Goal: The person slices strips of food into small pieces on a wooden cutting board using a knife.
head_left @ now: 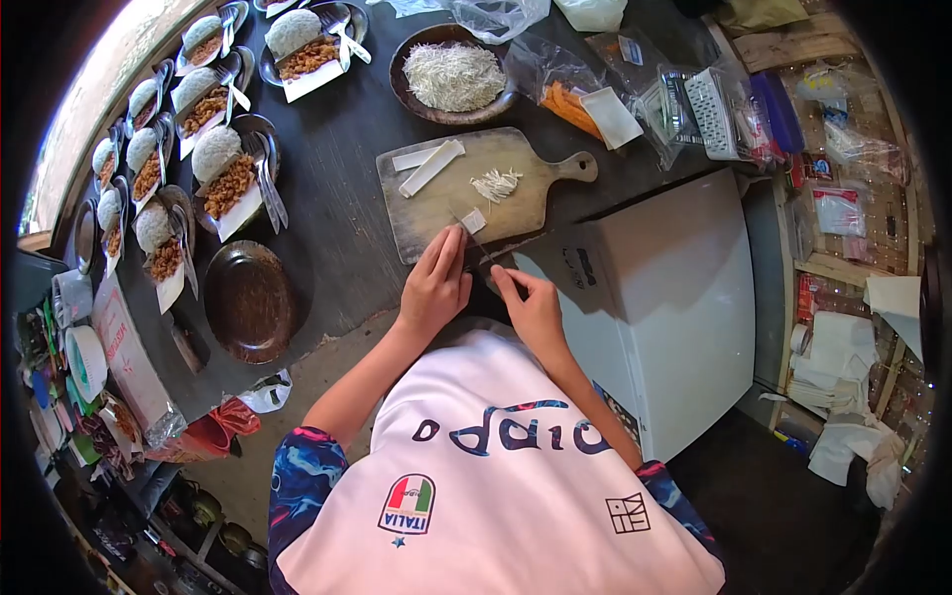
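Note:
My right hand [533, 305] is closed round the handle of a small knife [480, 248], whose thin blade points away and left over the near edge of the wooden cutting board [526, 203]. The fingers of my left hand [434, 283] are pressed together at the board's near edge, close beside the blade. A short white piece [474, 221] shows at the fingertips, partly hidden by hand and blade. Farther up the board lie a long white strip [433, 169] and a small heap of pale shreds [496, 184]. I cannot tell what food the white pieces are.
Behind the board stands a bowl of white shreds [453, 76]. A bag with orange shreds [572, 107] and a white grater [719, 114] are at the back right. Several plates of rice [226, 174] fill the left side, near an unfilled brown plate [250, 302]. A white appliance [674, 317] stands right.

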`<state>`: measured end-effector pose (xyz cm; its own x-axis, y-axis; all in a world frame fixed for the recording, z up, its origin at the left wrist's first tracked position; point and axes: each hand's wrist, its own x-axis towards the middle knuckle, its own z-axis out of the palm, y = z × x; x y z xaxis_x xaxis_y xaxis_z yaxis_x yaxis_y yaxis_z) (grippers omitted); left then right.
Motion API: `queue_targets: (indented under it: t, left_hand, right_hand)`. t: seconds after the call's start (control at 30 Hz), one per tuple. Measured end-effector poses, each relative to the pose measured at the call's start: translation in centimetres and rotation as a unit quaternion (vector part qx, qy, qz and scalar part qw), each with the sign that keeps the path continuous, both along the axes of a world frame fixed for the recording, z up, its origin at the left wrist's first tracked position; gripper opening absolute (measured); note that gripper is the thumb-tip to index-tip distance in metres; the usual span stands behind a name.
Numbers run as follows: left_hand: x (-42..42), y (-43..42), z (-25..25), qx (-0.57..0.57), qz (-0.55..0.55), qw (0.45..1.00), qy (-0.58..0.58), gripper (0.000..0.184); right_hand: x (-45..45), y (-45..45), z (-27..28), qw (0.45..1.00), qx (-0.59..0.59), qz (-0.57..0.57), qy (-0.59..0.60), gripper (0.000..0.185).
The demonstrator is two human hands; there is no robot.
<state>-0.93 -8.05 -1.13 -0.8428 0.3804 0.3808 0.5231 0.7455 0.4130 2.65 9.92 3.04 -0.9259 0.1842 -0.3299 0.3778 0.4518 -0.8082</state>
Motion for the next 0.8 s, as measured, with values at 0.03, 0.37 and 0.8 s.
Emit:
queue_targets:
  t: [0.03, 0.37, 0.8]
  left_hand:
    - [0.2, 0.0, 0.0, 0.002, -0.003, 1.0, -0.006, 0.059]
    - [0.3, -0.1, 0.0, -0.009, 0.002, 1.0, 0.003, 0.059]
    - [0.2, -0.2, -0.5, 0.003, 0.005, 1.0, 0.007, 0.059]
  right_hand:
    - [-0.4, -0.2, 0.4, 1.0, 0.004, 0.002, 0.001, 0.044]
    - [-0.8, -0.5, 0.2, 0.999, 0.033, 0.012, 0.005, 0.047]
    - [0.2, 0.1, -0.7, 0.999, 0.044, 0.004, 0.023, 0.047]
